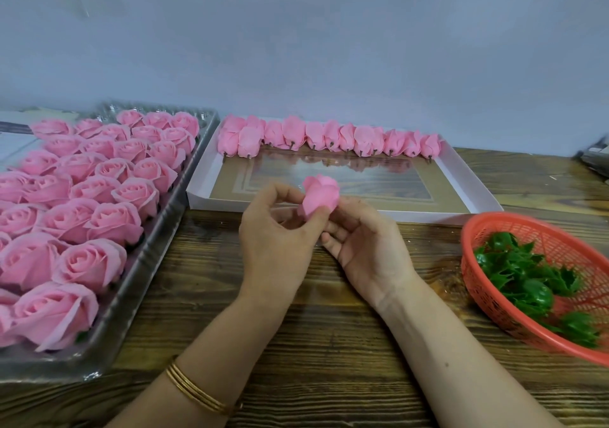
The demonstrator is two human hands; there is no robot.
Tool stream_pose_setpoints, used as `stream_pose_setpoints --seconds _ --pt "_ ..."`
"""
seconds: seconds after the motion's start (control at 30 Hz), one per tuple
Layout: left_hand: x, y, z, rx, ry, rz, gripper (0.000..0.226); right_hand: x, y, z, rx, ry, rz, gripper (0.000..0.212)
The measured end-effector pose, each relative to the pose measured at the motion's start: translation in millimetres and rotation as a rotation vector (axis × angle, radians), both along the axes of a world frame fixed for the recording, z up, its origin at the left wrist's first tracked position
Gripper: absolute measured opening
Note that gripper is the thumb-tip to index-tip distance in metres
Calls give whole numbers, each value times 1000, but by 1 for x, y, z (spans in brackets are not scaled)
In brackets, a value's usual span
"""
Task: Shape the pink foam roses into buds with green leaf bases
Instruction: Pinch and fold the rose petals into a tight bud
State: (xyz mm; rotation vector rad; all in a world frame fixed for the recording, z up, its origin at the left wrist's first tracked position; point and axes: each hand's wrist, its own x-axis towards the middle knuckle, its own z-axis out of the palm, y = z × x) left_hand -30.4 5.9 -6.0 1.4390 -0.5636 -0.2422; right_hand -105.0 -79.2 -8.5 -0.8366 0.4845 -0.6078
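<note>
Snugly pinched — soft foam bud [321,197].

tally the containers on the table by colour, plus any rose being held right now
clear tray: 1
white tray: 1
red basket: 1
pink rose, held between left hand and right hand: 1
total: 4

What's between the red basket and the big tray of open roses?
Head view: the left hand and right hand holding one pink rose above bare wooden table.
</note>
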Motion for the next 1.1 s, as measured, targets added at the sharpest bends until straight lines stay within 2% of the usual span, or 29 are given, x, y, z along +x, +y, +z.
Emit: stream_pose_setpoints --seconds 0.13,0.23,0.3,0.7,0.93,1.1 --pt "-1 4 -3 -10 28 -42 25 0 3 0 -37 44 9 48" --pt "-2 4 -4 -30 25 -86 25 -1 1 -1 -43 42 7 25" --pt "-2 5 -4 -36 29 -110 23 -2 1 -1 -49 44 14 20" --pt "4 6 -2 -129 65 -212 12 -4 -3 -2 -32 -3 32 15" --pt "7 6 1 -150 167 -201 16 -3 -2 -1 -16 -35 55 19" --pt "10 5 -3 -133 315 -266 20 -3 -2 -3 -29 -16 30 21"
